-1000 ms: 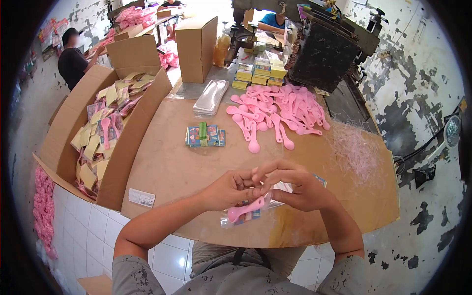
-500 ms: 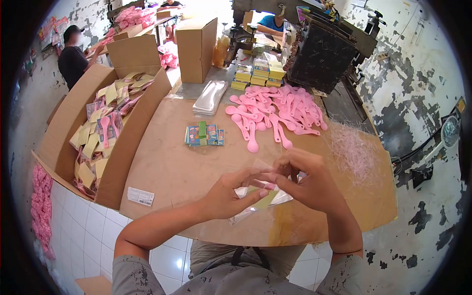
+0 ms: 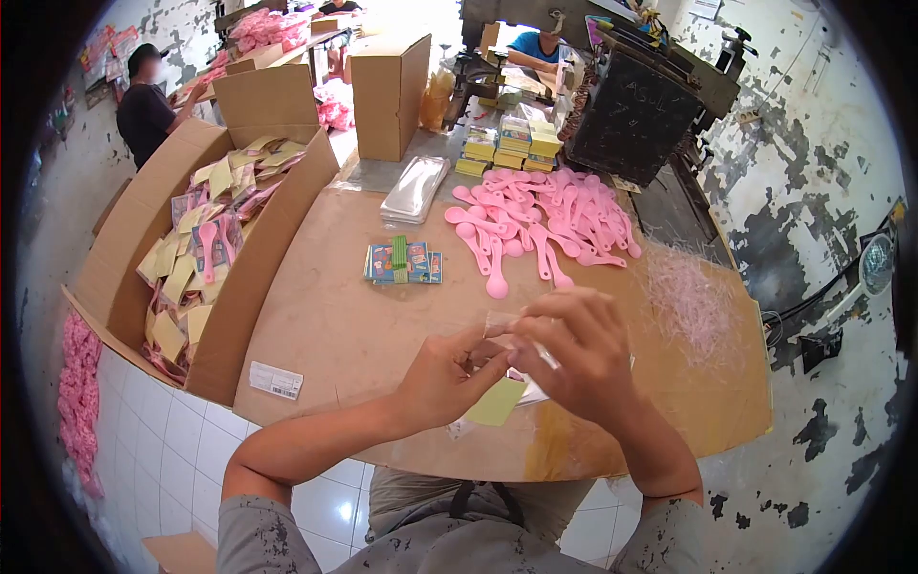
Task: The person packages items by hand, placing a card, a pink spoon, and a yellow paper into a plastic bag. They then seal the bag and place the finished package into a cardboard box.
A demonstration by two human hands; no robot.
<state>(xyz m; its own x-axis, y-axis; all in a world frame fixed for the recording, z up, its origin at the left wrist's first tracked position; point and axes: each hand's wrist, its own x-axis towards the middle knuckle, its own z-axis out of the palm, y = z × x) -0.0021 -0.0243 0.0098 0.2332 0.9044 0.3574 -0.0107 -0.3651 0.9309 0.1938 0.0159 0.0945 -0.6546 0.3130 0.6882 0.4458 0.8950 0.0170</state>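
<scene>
Close to the table's front edge, my left hand (image 3: pixel 445 381) is closed on a clear plastic bag (image 3: pixel 499 323). A yellow-green card (image 3: pixel 497 402) hangs below its fingers. My right hand (image 3: pixel 579 349) touches the bag's upper part, its fingers bent and blurred, so its grip is unclear. Under the hands lies more clear plastic, partly hidden. Beyond them is a heap of pink spoons (image 3: pixel 535 220). A stack of printed cards (image 3: pixel 402 263) with a green band lies left of the spoons, and a stack of clear bags (image 3: pixel 416 189) lies behind it.
An open carton (image 3: pixel 260 287) of packed spoons and cards stands at the left. An upright box (image 3: pixel 387 96), card stacks (image 3: pixel 513 137) and a black machine (image 3: pixel 631 115) stand behind. Plastic strips (image 3: pixel 698 297) lie at the right. Two people are in the background.
My right hand has turned, its fingers raised over the bag. The yellow-green card now shows lower and more fully below my left fingers. The view has shifted slightly.
</scene>
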